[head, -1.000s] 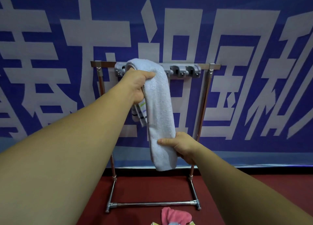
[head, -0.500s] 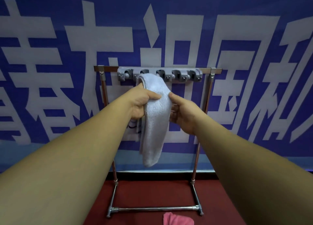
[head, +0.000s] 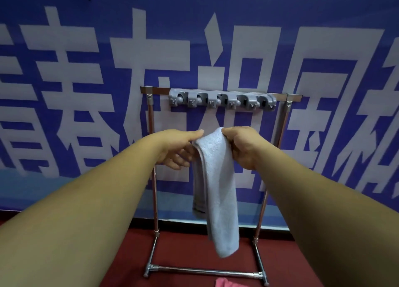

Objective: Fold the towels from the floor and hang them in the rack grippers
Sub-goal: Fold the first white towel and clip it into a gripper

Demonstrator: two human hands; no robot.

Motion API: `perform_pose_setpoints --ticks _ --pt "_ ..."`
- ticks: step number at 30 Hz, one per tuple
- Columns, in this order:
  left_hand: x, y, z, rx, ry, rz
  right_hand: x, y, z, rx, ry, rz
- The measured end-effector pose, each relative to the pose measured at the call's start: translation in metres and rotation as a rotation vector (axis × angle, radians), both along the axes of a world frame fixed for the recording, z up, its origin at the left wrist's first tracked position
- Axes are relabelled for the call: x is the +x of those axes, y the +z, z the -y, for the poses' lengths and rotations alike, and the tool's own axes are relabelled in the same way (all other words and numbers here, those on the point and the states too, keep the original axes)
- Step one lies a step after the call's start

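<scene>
Lowered since half a second ago, the folded pale blue terry towel (head: 218,189) now hangs below the rack's strip, no longer touching it. The left hand (head: 179,149) pinches the top fold, thumb above and curled fingers beneath. The right hand (head: 243,148) grips the fold's other side, its fingertips hidden behind the cloth. Far below both hands, a pink cloth (head: 225,283) on the dark red floor (head: 183,250) is cut off by the frame edge. Beyond the hands stands the chrome tube rack (head: 205,271). Above them is its grey plastic gripper strip (head: 222,99), the clamps small and blurred. Behind hangs a blue banner with white characters (head: 64,16).
</scene>
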State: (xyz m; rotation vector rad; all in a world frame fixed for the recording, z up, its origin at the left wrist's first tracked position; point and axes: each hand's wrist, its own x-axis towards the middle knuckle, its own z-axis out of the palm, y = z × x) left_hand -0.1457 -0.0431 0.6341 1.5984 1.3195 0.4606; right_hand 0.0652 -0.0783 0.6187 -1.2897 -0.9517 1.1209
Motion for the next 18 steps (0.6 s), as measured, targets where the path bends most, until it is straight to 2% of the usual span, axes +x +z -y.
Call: perform_pose_setpoints --ticks 2,4,7,13,18 --pt "-0.003 0.002 -0.005 0.130 0.064 0.040 -0.003 0.004 0.003 -0.027 0.051 0.026" --pt "-0.005 0.006 -0.009 0.207 0.049 0.199 -0.005 0.008 0.006 -0.056 0.121 0.077" --pt "-0.002 0.017 -0.006 0.156 -0.104 0.332 -0.006 0.018 0.010 -0.081 0.242 0.157" --pt "-0.003 0.019 -0.014 0.011 -0.331 0.250 0.000 0.032 0.004 -0.059 0.395 0.264" --pt "-0.007 0.020 -0.016 0.010 -0.351 0.232 0.000 0.036 -0.003 -0.032 0.444 0.325"
